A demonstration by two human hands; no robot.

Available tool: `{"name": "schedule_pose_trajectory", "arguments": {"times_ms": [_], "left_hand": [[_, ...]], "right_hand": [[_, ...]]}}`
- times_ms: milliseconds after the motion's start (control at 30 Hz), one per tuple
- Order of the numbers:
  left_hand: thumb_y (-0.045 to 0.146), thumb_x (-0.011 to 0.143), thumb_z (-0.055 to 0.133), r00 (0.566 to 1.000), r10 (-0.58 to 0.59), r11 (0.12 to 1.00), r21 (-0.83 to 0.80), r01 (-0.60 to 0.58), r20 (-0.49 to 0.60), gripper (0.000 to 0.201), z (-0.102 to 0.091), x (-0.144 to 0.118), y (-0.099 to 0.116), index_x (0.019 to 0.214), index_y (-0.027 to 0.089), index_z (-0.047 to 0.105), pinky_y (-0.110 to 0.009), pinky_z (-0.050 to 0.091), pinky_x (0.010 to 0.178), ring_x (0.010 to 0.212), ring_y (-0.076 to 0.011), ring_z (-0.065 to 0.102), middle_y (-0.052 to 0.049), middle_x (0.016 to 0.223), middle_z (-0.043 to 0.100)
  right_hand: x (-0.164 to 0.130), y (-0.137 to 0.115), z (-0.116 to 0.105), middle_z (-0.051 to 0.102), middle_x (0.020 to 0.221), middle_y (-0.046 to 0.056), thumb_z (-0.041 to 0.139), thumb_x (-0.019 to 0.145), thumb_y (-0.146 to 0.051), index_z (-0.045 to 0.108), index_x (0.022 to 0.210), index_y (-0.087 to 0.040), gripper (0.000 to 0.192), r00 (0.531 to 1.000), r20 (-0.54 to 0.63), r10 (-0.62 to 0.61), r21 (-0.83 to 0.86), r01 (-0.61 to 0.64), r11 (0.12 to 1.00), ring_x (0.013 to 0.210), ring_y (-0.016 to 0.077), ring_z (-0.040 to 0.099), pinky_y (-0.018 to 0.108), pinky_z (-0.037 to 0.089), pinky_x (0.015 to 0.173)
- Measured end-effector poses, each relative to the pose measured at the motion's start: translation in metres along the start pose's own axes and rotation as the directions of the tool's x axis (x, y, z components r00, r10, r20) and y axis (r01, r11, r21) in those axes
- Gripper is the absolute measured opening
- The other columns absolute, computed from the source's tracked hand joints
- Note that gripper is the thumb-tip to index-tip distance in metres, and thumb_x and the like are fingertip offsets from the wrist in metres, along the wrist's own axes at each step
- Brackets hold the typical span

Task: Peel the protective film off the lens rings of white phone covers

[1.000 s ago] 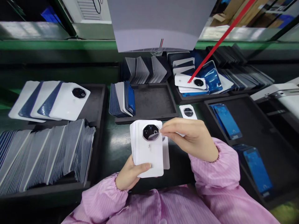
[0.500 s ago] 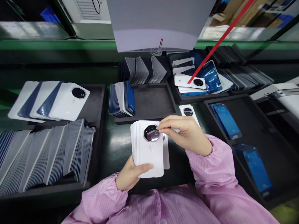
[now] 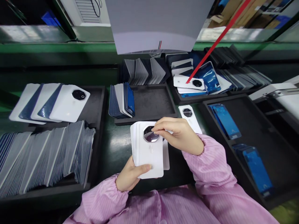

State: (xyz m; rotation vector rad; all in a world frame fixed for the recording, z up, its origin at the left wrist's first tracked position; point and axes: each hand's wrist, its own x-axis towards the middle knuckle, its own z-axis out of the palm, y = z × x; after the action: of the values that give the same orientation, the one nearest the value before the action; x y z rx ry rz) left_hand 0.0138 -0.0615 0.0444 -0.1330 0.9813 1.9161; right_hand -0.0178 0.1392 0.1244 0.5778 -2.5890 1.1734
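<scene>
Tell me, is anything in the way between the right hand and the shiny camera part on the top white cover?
Nothing visible is. The right hand has its fingertips right on the camera ring of the top white cover, pinching a thin clear film there. The left hand grips the stack from below.

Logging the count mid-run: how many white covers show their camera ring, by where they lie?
Top of stack in left hand, film pinched by right hand: 1
On left tray: 1
On back tray: 1
On table: 1
Total: 4
</scene>
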Motion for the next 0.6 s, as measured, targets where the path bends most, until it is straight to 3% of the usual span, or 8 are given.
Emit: {"name": "schedule_pose_trajectory", "arguments": {"times_ms": [167, 333, 400, 500, 533, 600], "left_hand": [[0.018, 0.067, 0.076, 1.000, 0.023, 1.000, -0.010, -0.023, -0.010, 0.048, -0.001, 0.001, -0.002, 0.111, 0.016, 0.059, -0.039, 0.058, 0.069, 0.079, -0.0266, 0.069, -0.011, 0.098, 0.071], [0.021, 0.067, 0.076, 1.000, 0.023, 1.000, 0.014, -0.023, 0.007, 0.042, 0.002, 0.000, 0.001, 0.106, 0.014, 0.061, -0.038, 0.058, 0.062, 0.076, -0.0286, 0.069, -0.012, 0.094, 0.071], [0.023, 0.067, 0.076, 1.000, 0.029, 0.999, 0.026, -0.029, -0.004, 0.042, 0.004, 0.000, 0.002, 0.105, 0.014, 0.062, -0.038, 0.058, 0.062, 0.078, -0.0295, 0.069, -0.013, 0.096, 0.071], [0.022, 0.066, 0.077, 0.998, 0.061, 0.998, 0.029, -0.060, -0.021, 0.045, 0.004, -0.001, 0.000, 0.107, 0.014, 0.063, -0.038, 0.057, 0.069, 0.086, -0.0290, 0.068, -0.013, 0.100, 0.071], [0.021, 0.065, 0.078, 0.997, 0.079, 0.997, 0.026, -0.079, -0.018, 0.046, 0.003, 0.000, -0.001, 0.108, 0.015, 0.062, -0.038, 0.056, 0.073, 0.089, -0.0284, 0.067, -0.012, 0.101, 0.070], [0.020, 0.065, 0.078, 0.994, 0.107, 0.994, 0.022, -0.107, 0.017, 0.046, 0.001, 0.000, -0.002, 0.108, 0.015, 0.062, -0.036, 0.056, 0.074, 0.089, -0.0272, 0.066, -0.011, 0.100, 0.070]], "right_hand": [[-0.002, 0.003, 0.006, 0.067, 0.085, 0.005, 0.049, 0.088, -0.009, 0.065, 0.086, -0.016, 0.018, 1.000, -0.010, -0.027, -0.072, 0.026, 0.997, 0.080, 0.0142, 0.063, 0.028, 0.053, 0.072], [-0.002, 0.006, 0.010, 0.067, 0.087, 0.006, 0.054, 0.086, -0.012, 0.066, 0.089, -0.015, 0.013, 0.999, 0.029, -0.035, -0.267, 0.042, 0.963, 0.086, 0.0203, 0.058, 0.037, 0.050, 0.081], [-0.002, 0.008, 0.009, 0.064, 0.105, 0.010, 0.061, 0.083, -0.019, 0.065, 0.100, -0.015, 0.018, 1.000, 0.000, 0.022, -0.353, -0.021, 0.935, 0.100, 0.0253, 0.055, 0.043, 0.048, 0.088], [-0.004, 0.013, 0.007, 0.049, 0.130, 0.017, 0.071, 0.075, -0.035, 0.055, 0.121, -0.013, 0.053, 0.986, -0.009, 0.168, -0.379, -0.159, 0.912, 0.117, 0.0320, 0.048, 0.048, 0.044, 0.094], [-0.004, 0.014, 0.006, 0.051, 0.128, 0.017, 0.072, 0.073, -0.038, 0.055, 0.121, -0.013, 0.057, 0.976, 0.019, 0.217, -0.351, -0.197, 0.915, 0.113, 0.0313, 0.052, 0.046, 0.046, 0.092], [-0.003, 0.016, 0.003, 0.063, 0.112, 0.012, 0.069, 0.077, -0.037, 0.059, 0.114, -0.015, 0.044, 0.953, 0.110, 0.281, -0.258, -0.246, 0.934, 0.093, 0.0243, 0.063, 0.037, 0.052, 0.080]]}}
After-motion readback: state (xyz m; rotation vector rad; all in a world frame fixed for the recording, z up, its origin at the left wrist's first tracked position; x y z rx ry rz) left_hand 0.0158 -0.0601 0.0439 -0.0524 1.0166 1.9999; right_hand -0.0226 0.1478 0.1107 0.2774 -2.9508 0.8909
